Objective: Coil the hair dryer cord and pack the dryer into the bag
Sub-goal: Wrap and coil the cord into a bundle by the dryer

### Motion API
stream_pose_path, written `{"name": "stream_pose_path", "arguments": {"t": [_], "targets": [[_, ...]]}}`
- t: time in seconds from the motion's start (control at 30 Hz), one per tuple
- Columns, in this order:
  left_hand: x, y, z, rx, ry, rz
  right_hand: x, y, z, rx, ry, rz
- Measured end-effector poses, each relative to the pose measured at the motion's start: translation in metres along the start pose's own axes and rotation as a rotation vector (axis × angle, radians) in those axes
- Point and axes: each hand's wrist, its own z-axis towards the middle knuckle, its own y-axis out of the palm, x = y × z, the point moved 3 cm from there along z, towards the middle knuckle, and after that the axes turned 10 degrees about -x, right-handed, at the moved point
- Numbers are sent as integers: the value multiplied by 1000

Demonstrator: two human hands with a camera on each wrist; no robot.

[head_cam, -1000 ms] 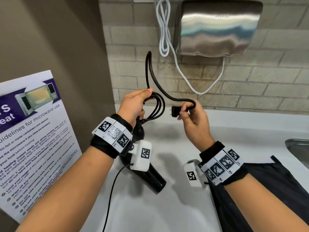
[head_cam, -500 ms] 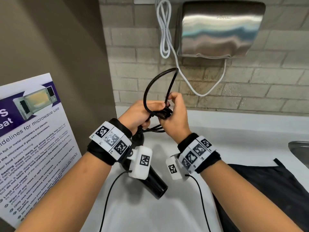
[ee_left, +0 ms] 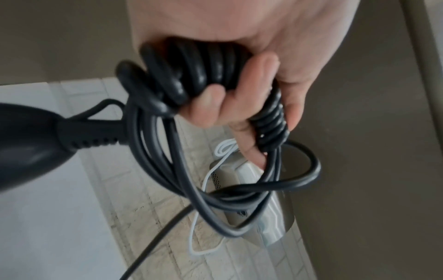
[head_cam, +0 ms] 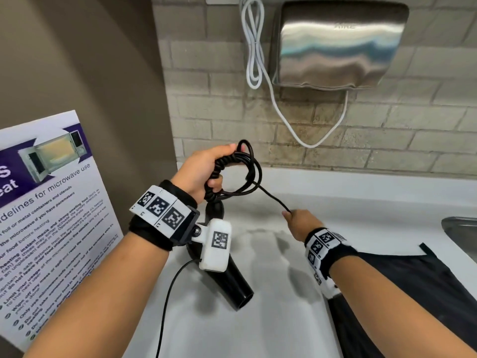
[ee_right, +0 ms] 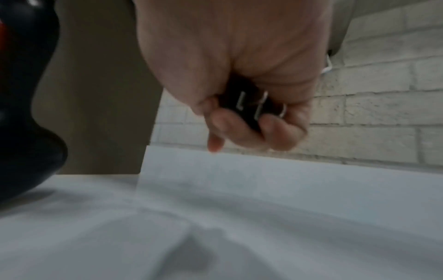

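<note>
Black bag flat on counter, left hand gripping coiled cord

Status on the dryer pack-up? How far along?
Mostly coiled: left hand grips the looped cord, with the hair dryer hanging below. In hand: right hand holds the plug, tail stretched out. Left: finish coiling, pack into the black bag lying flat on the counter.
</note>
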Motion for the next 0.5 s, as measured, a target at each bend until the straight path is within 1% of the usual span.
{"name": "stream_pose_path", "arguments": {"t": [0.03, 0.1, 0.13, 0.17, 0.2, 0.23, 0.27, 0.3, 0.33, 0.4, 0.43, 0.5], "targets": [[0, 3, -1, -1, 6, 23, 4, 6, 0, -78, 33, -58], [0, 7, -2, 7, 26, 65, 2, 11, 0, -166, 11, -98], [0, 8, -2, 14, 34, 75, -1, 13, 0, -214, -1, -76], [0, 9, -1, 24, 42, 80, -4, 11, -1, -234, -21, -30], [0, 9, -1, 36, 50, 84, -6, 7, -1, -222, -44, 36], [0, 9, -1, 49, 58, 90, -10, 0, -2, -188, -68, 132], [0, 9, -1, 59, 66, 100, -16, -8, -3, -148, -123, 226], [0, 9, -1, 64, 74, 110, -24, -17, -7, -85, -208, 322], [0, 10, -1, 68, 83, 123, -36, -29, -15, 11, -322, 424], [-1, 11, 0, 77, 99, 152, -60, -55, -40, 264, -568, 610], [-1, 12, 0, 79, 107, 167, -73, -66, -55, 358, -701, 691], [-1, 15, 1, 80, 121, 203, -94, -80, -80, 457, -926, 771]]}}
